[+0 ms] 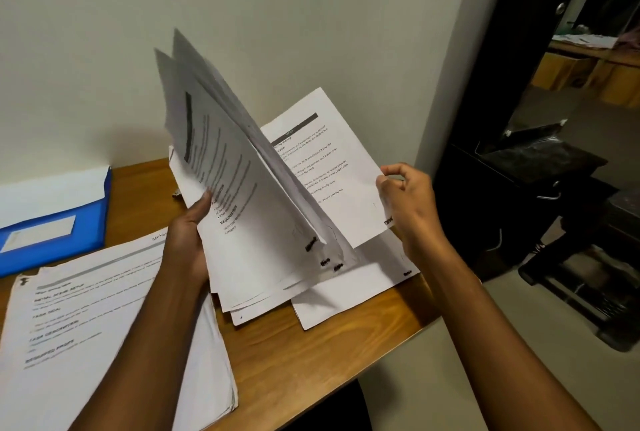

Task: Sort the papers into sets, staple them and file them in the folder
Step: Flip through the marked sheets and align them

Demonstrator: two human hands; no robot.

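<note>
Wooden surface (346, 337) against a pale wall (311, 15). Left hand (194, 233) gripping fanned papers (242, 195) mid-surface, right hand (408, 202) pinching one sheet (332, 167). Blue folder (52, 233) at left edge, stack (104, 344) near front.

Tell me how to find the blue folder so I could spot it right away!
Start at the wooden desk against the pale wall and look to its far left edge. There lies the blue folder, flat, with white paper sticking out of its top and a pale label on its cover. It is the only blue thing; the paper stack next to it is white.
</note>
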